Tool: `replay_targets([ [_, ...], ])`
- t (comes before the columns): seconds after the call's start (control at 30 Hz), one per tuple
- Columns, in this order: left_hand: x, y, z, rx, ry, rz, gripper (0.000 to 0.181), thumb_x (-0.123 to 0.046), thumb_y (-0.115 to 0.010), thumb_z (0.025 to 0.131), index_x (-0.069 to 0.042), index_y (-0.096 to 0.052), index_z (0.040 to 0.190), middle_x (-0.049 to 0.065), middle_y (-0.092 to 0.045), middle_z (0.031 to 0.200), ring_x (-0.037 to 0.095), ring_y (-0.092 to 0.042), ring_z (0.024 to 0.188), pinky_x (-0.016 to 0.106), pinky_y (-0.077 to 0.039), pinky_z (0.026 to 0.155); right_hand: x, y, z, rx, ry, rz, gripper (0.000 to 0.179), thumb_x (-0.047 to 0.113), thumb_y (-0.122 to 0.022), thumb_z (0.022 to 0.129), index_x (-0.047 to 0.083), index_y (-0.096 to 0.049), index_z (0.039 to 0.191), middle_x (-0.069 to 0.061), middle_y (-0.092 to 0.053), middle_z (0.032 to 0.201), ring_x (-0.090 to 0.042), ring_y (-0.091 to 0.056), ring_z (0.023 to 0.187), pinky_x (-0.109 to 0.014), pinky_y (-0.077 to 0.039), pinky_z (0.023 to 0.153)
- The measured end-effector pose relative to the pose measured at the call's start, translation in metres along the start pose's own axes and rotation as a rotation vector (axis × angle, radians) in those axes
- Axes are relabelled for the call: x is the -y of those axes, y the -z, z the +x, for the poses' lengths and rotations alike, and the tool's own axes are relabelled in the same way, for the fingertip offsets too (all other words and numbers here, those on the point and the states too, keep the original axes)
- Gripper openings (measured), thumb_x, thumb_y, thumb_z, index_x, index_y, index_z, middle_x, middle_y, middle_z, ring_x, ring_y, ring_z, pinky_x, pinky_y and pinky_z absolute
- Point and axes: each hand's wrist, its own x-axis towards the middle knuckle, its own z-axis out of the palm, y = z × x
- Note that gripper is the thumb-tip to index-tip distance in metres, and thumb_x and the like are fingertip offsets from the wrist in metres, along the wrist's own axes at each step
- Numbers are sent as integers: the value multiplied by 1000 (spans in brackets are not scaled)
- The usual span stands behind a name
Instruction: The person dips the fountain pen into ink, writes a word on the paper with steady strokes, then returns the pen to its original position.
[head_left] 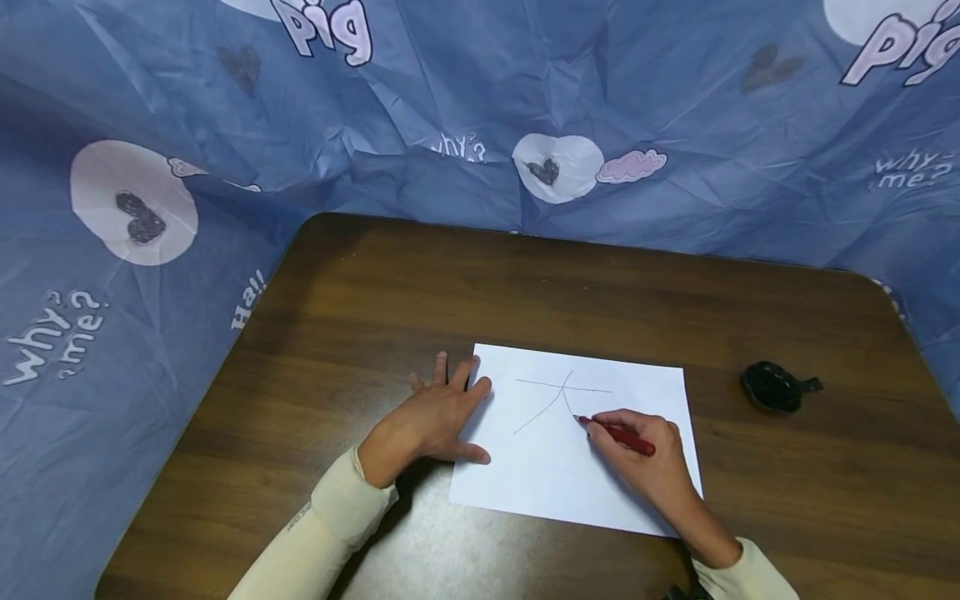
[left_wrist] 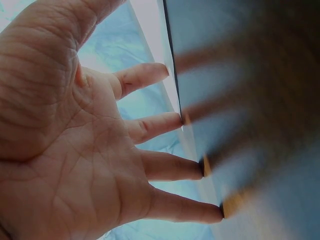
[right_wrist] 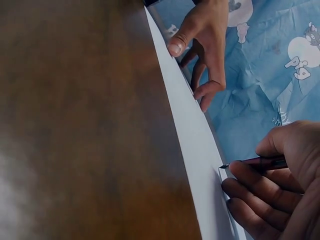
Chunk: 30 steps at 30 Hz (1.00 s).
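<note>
A white sheet of paper (head_left: 517, 475) lies on the table, bearing several thin dark strokes: a nearly level line crossed by a long slanting one, and a short one running down to the pen tip. My right hand (head_left: 651, 462) pinches a red pen (head_left: 626, 437) between thumb and fingers. In the right wrist view the pen's pointed nib (right_wrist: 224, 167) meets the paper. With its fingers spread, my left hand (head_left: 435, 417) rests at the sheet's left edge, thumb and index finger on the paper. The left wrist view shows its palm (left_wrist: 80, 165) raised, fingertips down on the surface.
A small dark green pan-shaped dish (head_left: 772, 387) with a short handle stands on the brown wooden table (head_left: 600, 292), to the right of the paper. Blue printed cloth (head_left: 420, 100) hangs behind the table and along its left side.
</note>
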Motion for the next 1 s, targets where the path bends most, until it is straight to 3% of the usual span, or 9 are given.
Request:
replay_targets([
  [0.4,1,-2,0,-6,-4,-3,82,-57,-82,74,-15,-40,132,22,-21,157,65,-17,137,82,-31,89,-4,9,-17,-2,-25,-17,13,17,-79,86,8,-79,96,-2,-76,92,-16,-67,85,-21,-51,72],
  [0.6,1,-2,0,-11,-8,-6,82,-57,-82,75,-14,-40,131,23,-21,157,66,-17,137,82,-31,89,-6,16,-24,13,-76,-26,17,22,-79,88,9,-79,99,-3,-76,96,-18,-68,90,-20,-51,77],
  [0.87,1,-2,0,-19,-16,-7,81,-56,-82,75,-14,-40,129,23,-21,157,66,-16,137,82,-32,88,-10,23,-32,31,-118,-9,15,18,-78,87,7,-78,98,-4,-76,94,-15,-67,82,-21,-53,69],
  [1.0,1,-2,0,-23,-19,-6,80,-56,-82,74,-13,-41,128,23,-20,156,67,-16,136,82,-32,87,-11,26,-33,36,-144,-17,16,19,-78,88,8,-78,99,-6,-76,96,-16,-68,85,-18,-53,72],
])
